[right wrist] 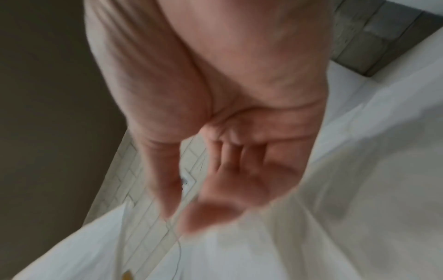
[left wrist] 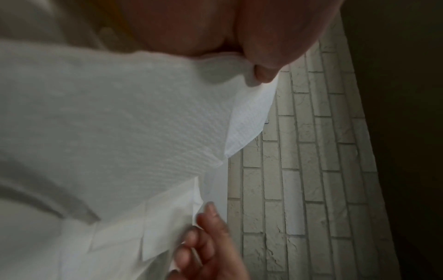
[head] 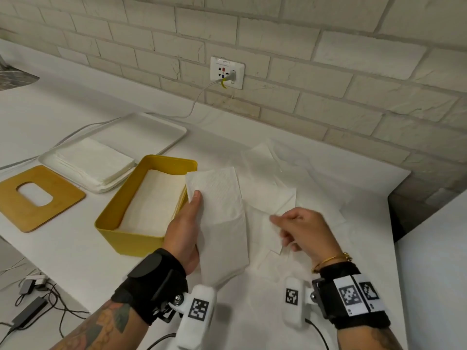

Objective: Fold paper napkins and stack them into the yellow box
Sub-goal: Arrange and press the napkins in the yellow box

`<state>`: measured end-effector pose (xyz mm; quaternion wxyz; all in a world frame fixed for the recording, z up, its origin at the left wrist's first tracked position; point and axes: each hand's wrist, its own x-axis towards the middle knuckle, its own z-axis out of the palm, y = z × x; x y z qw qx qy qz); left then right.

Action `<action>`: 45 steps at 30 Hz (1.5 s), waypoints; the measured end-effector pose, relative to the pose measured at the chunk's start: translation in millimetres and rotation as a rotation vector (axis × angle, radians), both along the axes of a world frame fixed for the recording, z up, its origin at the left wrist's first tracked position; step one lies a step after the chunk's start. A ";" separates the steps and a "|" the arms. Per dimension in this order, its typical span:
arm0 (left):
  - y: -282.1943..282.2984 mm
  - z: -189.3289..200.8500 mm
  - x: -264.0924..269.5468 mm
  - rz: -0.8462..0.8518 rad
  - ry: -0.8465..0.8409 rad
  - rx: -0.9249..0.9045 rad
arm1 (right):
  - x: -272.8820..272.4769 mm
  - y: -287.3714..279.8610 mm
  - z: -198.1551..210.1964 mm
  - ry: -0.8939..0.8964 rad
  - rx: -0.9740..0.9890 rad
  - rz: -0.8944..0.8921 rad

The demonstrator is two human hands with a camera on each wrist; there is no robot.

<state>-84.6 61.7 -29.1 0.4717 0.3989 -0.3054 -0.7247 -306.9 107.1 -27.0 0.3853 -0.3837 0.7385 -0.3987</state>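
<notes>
My left hand grips a folded white napkin along its left edge, thumb on top, and holds it up just right of the yellow box. The box is open and has folded napkins stacked inside. In the left wrist view the thumb pinches the napkin. My right hand hovers over loose unfolded napkins spread on the counter, fingers loosely curled and holding nothing. The blurred right wrist view shows the right hand with an empty palm.
A white tray with a stack of flat napkins sits behind the box. The wooden lid with an oval slot lies to the left. A brick wall with a socket runs behind. The counter's edge drops off at right.
</notes>
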 end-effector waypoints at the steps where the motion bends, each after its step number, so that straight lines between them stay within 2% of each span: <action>1: 2.6 -2.2 -0.4 -0.006 -0.002 -0.002 | -7.0 -2.9 1.7 0.080 -0.027 -0.090; 3: 7.7 -4.8 -1.9 -0.013 -0.019 0.002 | -18.5 -5.5 1.2 0.186 -0.008 -0.164; 5: 12.3 -6.6 -3.1 -0.020 -0.031 0.018 | -24.2 -5.4 -3.5 0.215 0.101 -0.117; 7: 15.6 -8.0 -3.6 -0.017 -0.034 0.035 | -23.7 -5.4 -10.3 0.178 0.181 -0.080; 9: 17.5 -9.1 -3.7 -0.013 -0.035 0.051 | -19.0 -7.8 -17.9 0.108 0.174 -0.070; 14: 18.6 -11.8 -2.1 -0.002 -0.032 0.096 | -5.4 -18.3 -21.3 -0.086 -0.070 -0.073; 19: 21.5 -15.1 -3.6 -0.024 -0.004 0.174 | 8.7 -33.9 29.0 -0.289 -0.414 -0.131; 23: 24.8 -13.2 -9.9 -0.075 0.040 0.236 | 24.2 -26.0 62.3 -0.512 -0.640 0.016; 25: 24.1 -11.2 -11.6 -0.099 0.076 0.252 | 31.1 -17.8 56.9 -0.572 -0.589 0.058; 31: 12.5 -4.9 -7.9 -0.079 0.209 0.291 | 39.8 6.8 0.8 -0.435 -0.211 0.139; 35: 7.9 -7.2 -1.1 -0.104 0.173 0.288 | 40.0 18.0 -16.3 -0.392 -0.058 0.233; 37: 9.0 -8.5 -0.3 -0.126 0.152 0.274 | 40.7 17.2 -16.9 -0.398 -0.054 0.225; 42: 15.2 -12.4 -3.3 -0.169 0.097 0.221 | 38.0 5.4 -11.6 -0.418 -0.170 0.044; 45: 16.4 -11.8 -5.0 -0.175 0.099 0.222 | 36.4 5.4 -6.2 -0.395 -0.248 0.062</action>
